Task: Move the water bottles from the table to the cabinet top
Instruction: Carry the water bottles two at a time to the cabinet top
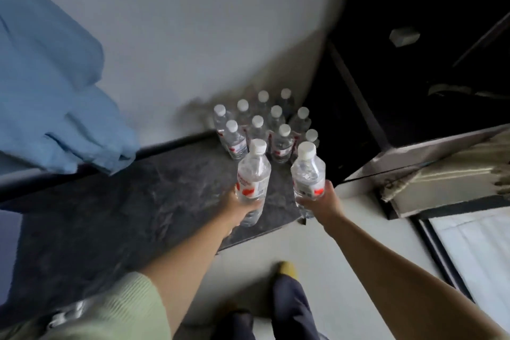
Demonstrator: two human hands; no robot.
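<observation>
Step in hand, by the look of it: delivery onto the cabinet top (124, 201), dark marbled slab. Cluster of water bottles (265, 124) already upright at its far right corner, against the wall (193, 22).

Left hand (240, 205) wrapped shut around the lower body of a clear white-capped bottle (254, 174), red label facing up, upright, over the near right edge of the slab. Right hand (320, 201) likewise clenched around a second bottle (307, 171), upright, at or just past the slab's right edge. Contact with the slab: cannot tell for either.

Next move probably: set both down in front of the cluster, right one shifted inward clear of the edge, bases flat before release. Risk: nudging the front row and toppling it.

Blue cloth (55, 91) draped at the far left edge, well apart.
</observation>
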